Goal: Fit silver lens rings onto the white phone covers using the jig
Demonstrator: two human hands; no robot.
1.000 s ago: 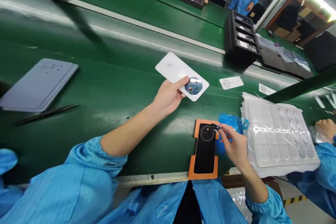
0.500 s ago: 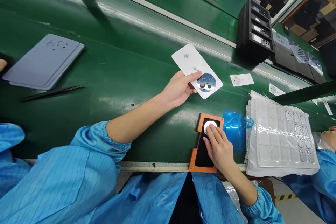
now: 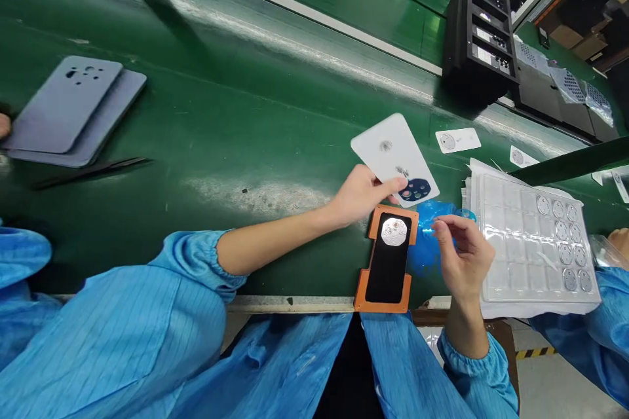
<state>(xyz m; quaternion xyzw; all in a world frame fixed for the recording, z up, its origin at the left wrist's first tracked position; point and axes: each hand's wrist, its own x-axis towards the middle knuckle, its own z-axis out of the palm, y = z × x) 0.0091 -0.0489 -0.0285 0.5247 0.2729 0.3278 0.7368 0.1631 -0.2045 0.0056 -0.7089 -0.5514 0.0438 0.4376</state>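
Head view: tray (image 3: 501, 242) holds discs (image 3: 561, 230); left hand (image 3: 358, 195) clamps white panel (image 3: 386, 160); right hand (image 3: 466, 255) pinched together.

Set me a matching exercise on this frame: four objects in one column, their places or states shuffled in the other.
1. White panel
2. Orange frame
3. Black tweezers
4. Clear tray

A. Around a black pad with a silver disc on it
B. Some compartments holding round pieces
C. Held by the left hand
D. Beside blue-grey panels

Pairs: 1-C, 2-A, 3-D, 4-B
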